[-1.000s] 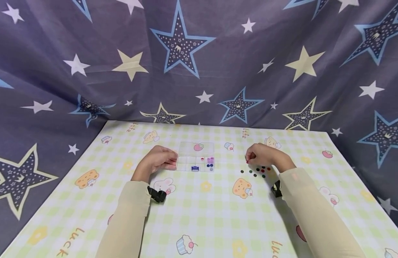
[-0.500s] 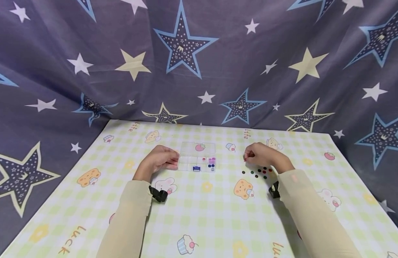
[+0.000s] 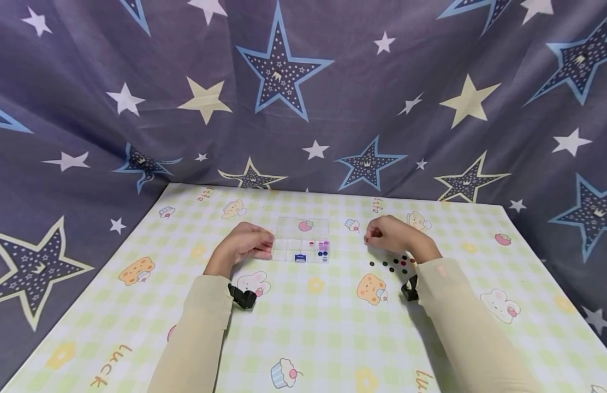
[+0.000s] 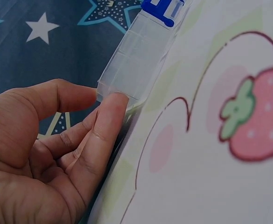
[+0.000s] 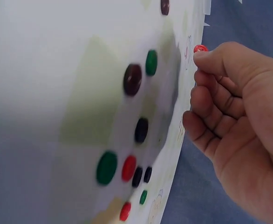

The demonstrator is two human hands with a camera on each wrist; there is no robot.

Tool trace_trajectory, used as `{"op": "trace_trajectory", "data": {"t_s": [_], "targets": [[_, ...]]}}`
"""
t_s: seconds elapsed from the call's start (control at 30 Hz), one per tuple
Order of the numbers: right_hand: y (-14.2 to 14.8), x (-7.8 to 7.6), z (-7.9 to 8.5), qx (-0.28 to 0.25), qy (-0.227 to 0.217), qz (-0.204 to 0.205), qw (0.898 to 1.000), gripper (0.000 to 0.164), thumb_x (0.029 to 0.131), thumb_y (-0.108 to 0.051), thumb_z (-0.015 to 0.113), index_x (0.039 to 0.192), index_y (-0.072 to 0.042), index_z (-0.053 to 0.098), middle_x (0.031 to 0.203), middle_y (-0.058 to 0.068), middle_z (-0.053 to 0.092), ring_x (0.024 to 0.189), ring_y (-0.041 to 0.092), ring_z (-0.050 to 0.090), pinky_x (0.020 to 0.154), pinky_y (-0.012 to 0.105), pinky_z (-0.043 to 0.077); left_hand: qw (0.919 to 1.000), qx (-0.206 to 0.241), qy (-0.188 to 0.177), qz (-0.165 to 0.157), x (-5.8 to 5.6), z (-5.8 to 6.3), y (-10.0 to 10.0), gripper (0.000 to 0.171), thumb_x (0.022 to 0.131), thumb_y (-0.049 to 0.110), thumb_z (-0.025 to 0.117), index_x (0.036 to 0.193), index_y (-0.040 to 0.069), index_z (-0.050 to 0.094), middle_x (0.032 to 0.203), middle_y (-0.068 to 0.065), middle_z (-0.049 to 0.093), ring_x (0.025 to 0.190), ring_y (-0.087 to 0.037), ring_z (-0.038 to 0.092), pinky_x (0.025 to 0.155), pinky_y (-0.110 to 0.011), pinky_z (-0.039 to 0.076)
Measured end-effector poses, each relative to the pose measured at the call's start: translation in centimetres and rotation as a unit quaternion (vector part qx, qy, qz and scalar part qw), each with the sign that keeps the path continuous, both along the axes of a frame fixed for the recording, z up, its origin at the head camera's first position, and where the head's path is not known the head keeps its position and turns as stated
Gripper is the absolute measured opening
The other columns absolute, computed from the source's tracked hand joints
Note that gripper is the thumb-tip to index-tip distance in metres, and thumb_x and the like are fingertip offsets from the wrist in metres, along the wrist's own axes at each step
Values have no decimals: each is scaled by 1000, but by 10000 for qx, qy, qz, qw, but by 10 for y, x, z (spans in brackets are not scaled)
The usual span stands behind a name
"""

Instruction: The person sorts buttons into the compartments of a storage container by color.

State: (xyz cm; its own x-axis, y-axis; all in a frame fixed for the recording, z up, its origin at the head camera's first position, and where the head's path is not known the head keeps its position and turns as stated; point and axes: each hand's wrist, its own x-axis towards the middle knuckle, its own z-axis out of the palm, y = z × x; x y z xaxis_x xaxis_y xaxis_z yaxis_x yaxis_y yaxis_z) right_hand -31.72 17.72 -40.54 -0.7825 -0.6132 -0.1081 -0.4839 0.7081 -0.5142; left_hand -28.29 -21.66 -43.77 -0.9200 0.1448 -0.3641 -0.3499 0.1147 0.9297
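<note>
A clear plastic compartment box lies on the table with its lid folded back. A blue latch sits at its front. My left hand holds the box's left end; in the left wrist view, thumb and fingers pinch its corner. Several small buttons lie in the right compartments: a red button, purple buttons and dark blue buttons. To the right of the box, my right hand pinches a red button between thumb and fingertips, above the table.
Loose buttons lie below the right hand: green buttons, red buttons and dark buttons. A checked tablecloth with printed cartoons covers the table. A star-patterned curtain hangs behind it.
My right hand has moved a little left, toward the box, with the red button in its fingers. The left hand stays at the box's end. The head view has shifted slightly.
</note>
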Motion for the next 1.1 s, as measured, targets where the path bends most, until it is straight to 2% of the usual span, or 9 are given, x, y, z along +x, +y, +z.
{"op": "trace_trajectory", "data": {"t_s": [0.17, 0.43, 0.9, 1.1], "targets": [[-7, 1, -2, -129, -53, -38, 9999, 8, 97, -2, 65, 92, -5, 71, 80, 2, 66, 65, 14, 49, 58, 26, 44, 10000, -15, -38, 7, 1, -3, 1, 32, 96, 4, 67, 121, -15, 63, 87, -13, 67, 71, -17, 67, 72, -29, 67], [-26, 0, 0, -238, 178, 49, 9995, 13, 95, -3, 67, 83, -9, 67, 69, -3, 59, 61, 11, 46, 56, 23, 40, 10000, -34, -26, 15, 0, -4, -1, 33, 96, 5, 66, 122, -16, 63, 86, -13, 67, 71, -17, 67, 72, -29, 66], [-52, 1, 11, -344, 352, 316, 9983, 13, 92, -2, 67, 83, -11, 65, 66, -5, 53, 63, 10, 45, 64, 27, 42, 10000, -18, -36, 85, 0, 1, 1, 31, 96, 4, 66, 121, -14, 64, 87, -13, 67, 72, -18, 67, 73, -30, 67], [-63, 1, 11, -516, 377, 400, 9972, 12, 92, -2, 67, 83, -10, 65, 65, -6, 54, 63, 10, 45, 64, 26, 42, 10000, -45, -11, 67, 0, 0, 1, 31, 96, 5, 67, 121, -14, 64, 87, -13, 67, 72, -18, 67, 72, -29, 67]]}}
